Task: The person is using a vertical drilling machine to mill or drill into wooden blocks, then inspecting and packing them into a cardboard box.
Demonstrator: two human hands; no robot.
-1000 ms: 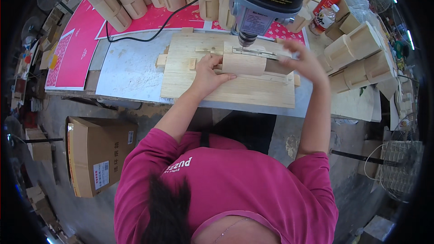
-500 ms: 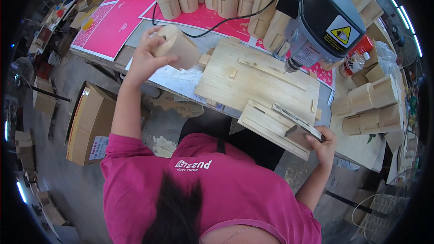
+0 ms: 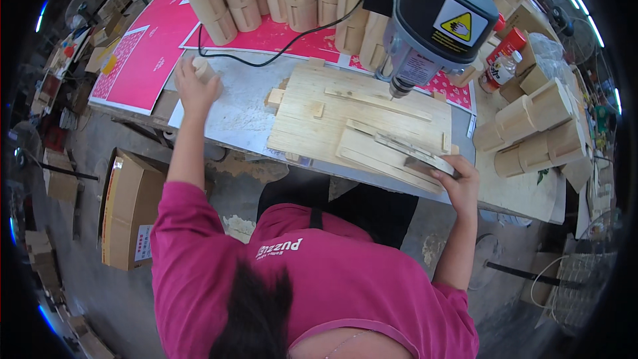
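At the bench's left, my left hand (image 3: pixel 195 92) is closed around a pale wooden cylinder (image 3: pixel 203 70), which is held low over the grey bench top and partly covered by my fingers. My right hand (image 3: pixel 460 185) grips the right end of a flat wooden fixture (image 3: pixel 379 159), at its metal strip (image 3: pixel 405 149). This fixture rests at a slant on a broad wooden board (image 3: pixel 302 119) with thin battens fixed to it. Above the board hangs the chuck (image 3: pixel 399 88) of a drill press (image 3: pixel 442 16).
Stacked wooden cylinders (image 3: pixel 242 0) line the back of the bench on pink printed sheets (image 3: pixel 149 43). More cylinders (image 3: pixel 531 116) lie to the right, near a plastic bottle (image 3: pixel 500 73) and a red can (image 3: pixel 512 41). A black cable (image 3: pixel 286 53) crosses behind the board. A cardboard box (image 3: pixel 133 209) stands on the floor.
My left hand has moved left and away from me with the cylinder, down toward the bench top. The wooden fixture in my right hand has shifted farther onto the board. My view has shifted slightly.
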